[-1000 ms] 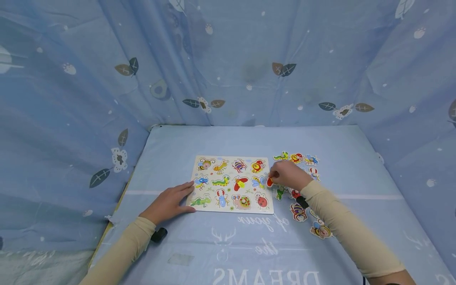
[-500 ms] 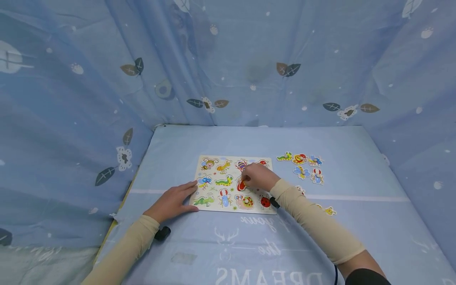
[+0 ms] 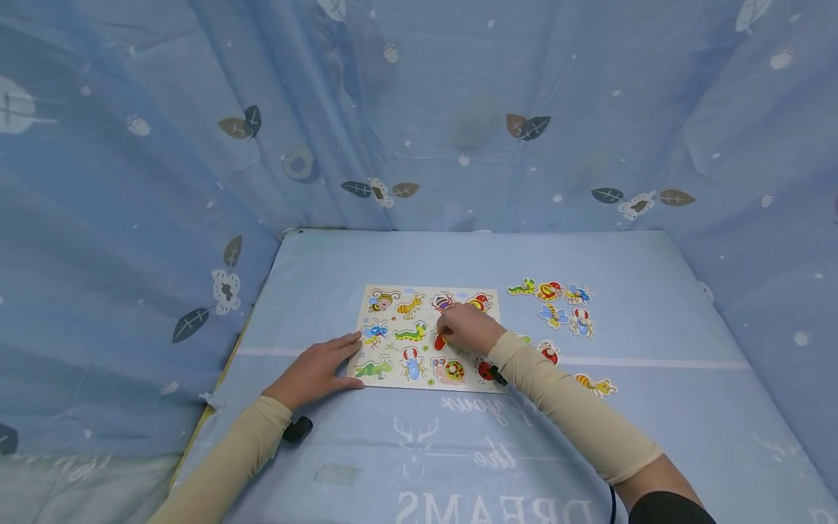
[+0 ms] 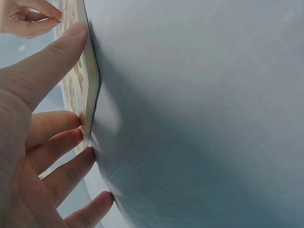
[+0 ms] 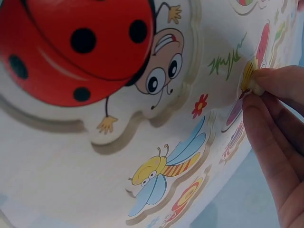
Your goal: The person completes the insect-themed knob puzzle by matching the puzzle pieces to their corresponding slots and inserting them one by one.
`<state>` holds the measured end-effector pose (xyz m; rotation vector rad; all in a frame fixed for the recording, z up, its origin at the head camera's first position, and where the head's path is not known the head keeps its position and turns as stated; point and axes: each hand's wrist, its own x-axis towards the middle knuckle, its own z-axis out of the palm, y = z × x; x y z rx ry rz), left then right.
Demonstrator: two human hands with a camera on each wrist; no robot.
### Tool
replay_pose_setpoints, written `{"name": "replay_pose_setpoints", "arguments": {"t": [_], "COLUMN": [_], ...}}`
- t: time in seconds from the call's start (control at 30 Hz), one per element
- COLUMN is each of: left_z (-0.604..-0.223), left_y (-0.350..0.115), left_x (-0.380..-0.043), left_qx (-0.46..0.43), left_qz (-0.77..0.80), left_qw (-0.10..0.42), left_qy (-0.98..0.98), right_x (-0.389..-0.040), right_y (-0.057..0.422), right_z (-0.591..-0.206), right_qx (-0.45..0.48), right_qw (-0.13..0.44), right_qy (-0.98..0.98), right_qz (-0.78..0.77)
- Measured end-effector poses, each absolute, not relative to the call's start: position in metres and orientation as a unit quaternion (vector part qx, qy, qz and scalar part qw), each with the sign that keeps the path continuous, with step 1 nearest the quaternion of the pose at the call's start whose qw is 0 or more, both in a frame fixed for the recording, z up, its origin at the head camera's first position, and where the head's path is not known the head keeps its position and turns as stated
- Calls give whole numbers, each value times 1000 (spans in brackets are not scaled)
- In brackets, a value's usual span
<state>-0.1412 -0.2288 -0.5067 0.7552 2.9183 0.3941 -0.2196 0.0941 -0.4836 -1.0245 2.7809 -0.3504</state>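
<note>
A pale wooden peg-puzzle board [image 3: 428, 290] with bug pictures lies on the table. My left hand [image 3: 314, 371] rests at its left end, fingers extended along the edge, thumb at the near corner. In the left wrist view, the thumb [image 4: 59, 57] lies against the board's border. Over the middle row my right hand [image 3: 471, 327] pinches the small knob [image 5: 257, 87] of a red-winged bug puzzle piece [image 3: 439, 341] between thumb and fingers. That piece overlaps its matching picture on the board. The ladybug recess [image 5: 80, 47] shows close up in the right wrist view.
Loose puzzle pieces lie right of the board: a green caterpillar [image 3: 522, 287], a blue-winged bee [image 3: 553, 315], a beetle with red pincers [image 3: 582, 322], a ladybug [image 3: 548, 351], a yellow striped insect [image 3: 596, 383] and others. Blue patterned curtains [image 3: 419, 109] surround the table.
My right hand has carried the red-winged piece left from beside the board onto its middle row, then shifted only slightly. My left hand has stayed at the board's left edge.
</note>
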Motion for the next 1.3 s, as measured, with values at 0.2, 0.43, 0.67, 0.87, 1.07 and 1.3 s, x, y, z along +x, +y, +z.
{"name": "replay_pose_setpoints", "arguments": {"t": [0.2,0.43,0.67,0.87,1.07,1.3], "left_z": [-507,-507,-509,-508,-509,-507], "left_y": [-229,-230,-230,-230,-230,-229], "left_x": [-140,-139,-138,-138,-140,-140], "left_qx": [252,264,259,263,264,268], "left_qz": [134,135,135,139,130,132], "left_qw": [54,47,50,45,35,40], "left_qy": [957,954,955,954,955,954], "right_x": [-220,-222,-220,-222,-221,-220], "right_y": [95,97,116,161,218,284], "right_z": [-484,-487,-484,-475,-475,-479], "right_qx": [-339,-337,-337,-295,-234,-176], "right_qw": [83,88,99,80,67,71], "right_qy": [930,929,920,935,950,961], "right_qz": [-119,-124,-176,-181,-194,-201]}}
